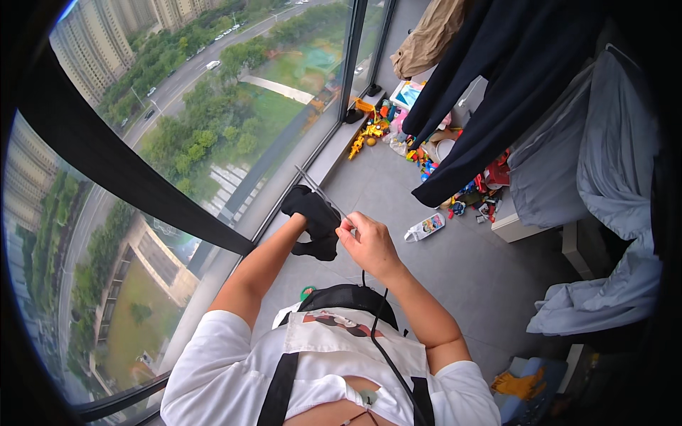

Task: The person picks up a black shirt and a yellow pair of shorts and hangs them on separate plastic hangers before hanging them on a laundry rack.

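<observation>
One thin grey rod (322, 194), near the centre of the frame, is pinched between the right hand's (372, 243) thumb and fingers. Its long axis slants from them toward the upper left, along the black cloth (323, 226). The cloth, left of that hand, covers the left hand (302, 219); its finger state cannot be told.

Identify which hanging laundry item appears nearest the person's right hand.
The dark trousers: they reach closest to the right hand in the picture; the brown item and grey cloths stay farther off.
</observation>
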`<state>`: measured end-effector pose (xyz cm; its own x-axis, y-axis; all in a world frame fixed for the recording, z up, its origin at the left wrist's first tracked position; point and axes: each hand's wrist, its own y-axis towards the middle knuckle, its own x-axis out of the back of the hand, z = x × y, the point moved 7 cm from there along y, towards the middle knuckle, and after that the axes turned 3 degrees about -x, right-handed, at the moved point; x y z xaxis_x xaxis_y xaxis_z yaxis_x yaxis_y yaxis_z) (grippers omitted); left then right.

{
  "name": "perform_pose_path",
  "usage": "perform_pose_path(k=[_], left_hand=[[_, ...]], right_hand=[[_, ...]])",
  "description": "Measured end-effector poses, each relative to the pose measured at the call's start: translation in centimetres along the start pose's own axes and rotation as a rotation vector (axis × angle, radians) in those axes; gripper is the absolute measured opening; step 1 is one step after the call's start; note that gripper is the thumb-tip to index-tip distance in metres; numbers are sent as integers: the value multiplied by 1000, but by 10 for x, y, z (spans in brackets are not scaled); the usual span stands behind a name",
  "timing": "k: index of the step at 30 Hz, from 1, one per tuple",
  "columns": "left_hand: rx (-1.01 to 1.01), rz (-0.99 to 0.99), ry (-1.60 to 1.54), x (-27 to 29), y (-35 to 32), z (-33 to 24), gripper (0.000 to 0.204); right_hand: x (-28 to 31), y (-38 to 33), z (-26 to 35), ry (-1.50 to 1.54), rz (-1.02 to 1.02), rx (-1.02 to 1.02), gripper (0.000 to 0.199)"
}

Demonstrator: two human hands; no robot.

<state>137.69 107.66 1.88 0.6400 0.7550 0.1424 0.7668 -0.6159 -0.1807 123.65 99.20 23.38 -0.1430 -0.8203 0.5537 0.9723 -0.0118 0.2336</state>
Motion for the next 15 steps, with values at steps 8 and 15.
perform_pose_path(k=[8, 15], left_hand=[[-216, 104, 361, -10, -8, -46, 24], [-507, 248, 503, -32, -51, -166, 27]], right_hand=[[2, -5, -8, 133, 82, -73, 16], [105, -25, -105, 212, -380, -325, 27]])
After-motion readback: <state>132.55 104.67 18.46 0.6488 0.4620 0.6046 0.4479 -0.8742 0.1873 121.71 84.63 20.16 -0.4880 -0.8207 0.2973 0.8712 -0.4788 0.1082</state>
